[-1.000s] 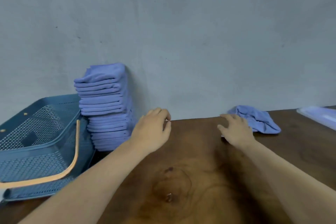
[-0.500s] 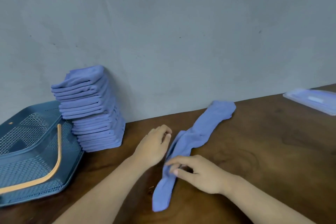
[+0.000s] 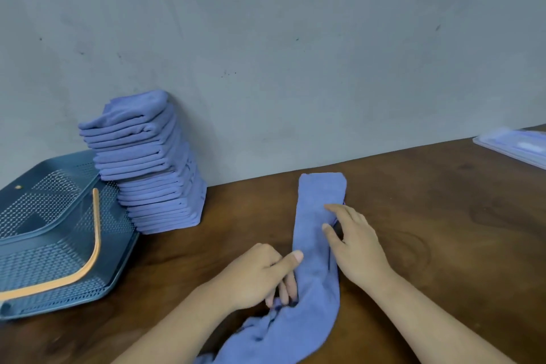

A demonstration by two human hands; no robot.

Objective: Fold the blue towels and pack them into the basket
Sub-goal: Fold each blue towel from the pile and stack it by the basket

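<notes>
Dark wooden table, set against a grey wall, is your work surface. The towel lies directly in front of you as a long narrow strip. Its far end is flat and square toward the wall. Its near end is bunched and runs out of view at the bottom.

Your left hand has its fingers curled into the towel's left edge near the bunched part, with the thumb laid across the cloth. Your right hand is spread flat, fingers nearly straight, and presses on the right edge without gripping anything.

Hazards from this position:
- The near end is not smoothed. Folding now would likely trap the creases and give a lopsided bundle.
- Your left fingers may hold only one layer. A pull could open the strip instead of moving it whole.
- Lifting the right hand too soon could let the long fold spring apart.

The stack of folded towels stands tall, steps sideways partway up and leans on the wall. A nudge, or one more towel set off-centre, could tip it. The basket sits just beside the stack. No towel shows inside it, so packing appears still to be done.
</notes>
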